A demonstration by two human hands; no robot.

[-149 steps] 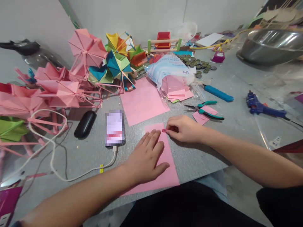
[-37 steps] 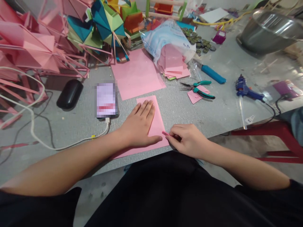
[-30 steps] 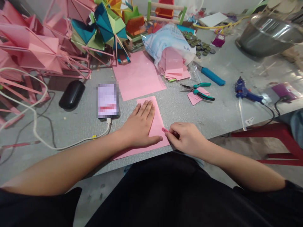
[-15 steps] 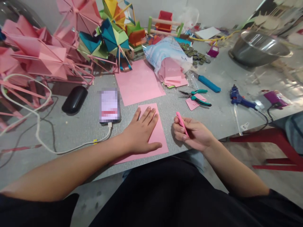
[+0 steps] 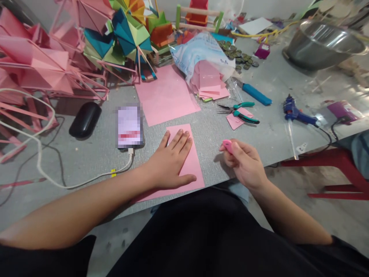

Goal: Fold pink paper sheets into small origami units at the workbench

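Observation:
My left hand (image 5: 170, 161) lies flat with its fingers spread on a pink sheet of paper (image 5: 194, 163) at the table's front edge. The hand and forearm cover much of that sheet. To the right of the paper, my right hand (image 5: 248, 163) is closed around a small, slim pink object (image 5: 227, 145), held a little above the table. Only one end of it shows, and I cannot make out its kind. A larger pink sheet (image 5: 165, 96) lies just behind. Beyond my right hand, teal-handled pliers (image 5: 245, 113) rest on small pink paper pieces (image 5: 234, 122).
Left of the paper are a phone (image 5: 129, 125) on a white cable (image 5: 86, 181) and a black case (image 5: 85, 120). Pink paper constructions (image 5: 37, 65) crowd the back left. A blue-handled cutter (image 5: 256, 94), a glue gun (image 5: 298, 113) and a metal bowl (image 5: 317, 50) stand to the right.
My right hand has turned and shifted slightly right, so the pink object now shows shorter, pointing left. My left hand stays flat on the paper. The whole view has shifted a little.

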